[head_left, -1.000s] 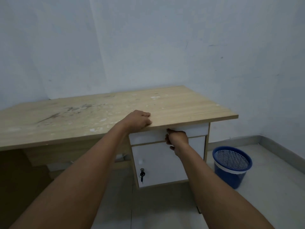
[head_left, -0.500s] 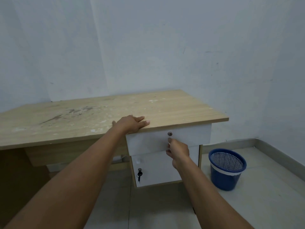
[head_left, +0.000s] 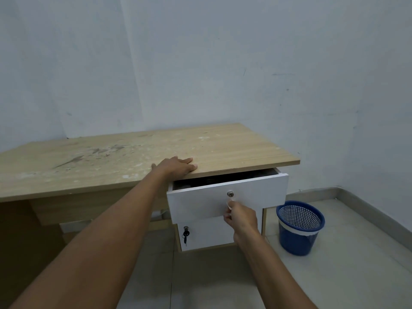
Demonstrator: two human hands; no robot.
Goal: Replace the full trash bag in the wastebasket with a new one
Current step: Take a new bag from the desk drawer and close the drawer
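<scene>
Light wood-grain desk [head_left: 223,146] with scuffed, dusty top stands in the room corner, pale tiled floor [head_left: 334,275] below. White flat-fronted drawer [head_left: 200,204] under the right end of the desk stands partly open; the interior shows only as a dark gap, contents not identifiable. White cupboard door [head_left: 207,235] beneath it is closed, a small key [head_left: 185,234] hanging in its lock.

Blue round plastic mesh wastebasket [head_left: 298,228] sits on the floor just right of the pedestal, a pale liner band visible around its upper wall. It lies down and to the right of the right hand; right arm is clearly the nearer.

Left hand [head_left: 176,167]: flat, palm down on the desk edge, grasping nothing.

Right hand [head_left: 239,216]: fingers pinched on a small pale pull just below the round metal drawer lock [head_left: 230,194].

Judgement: probably searching the drawer for a new bag.
</scene>
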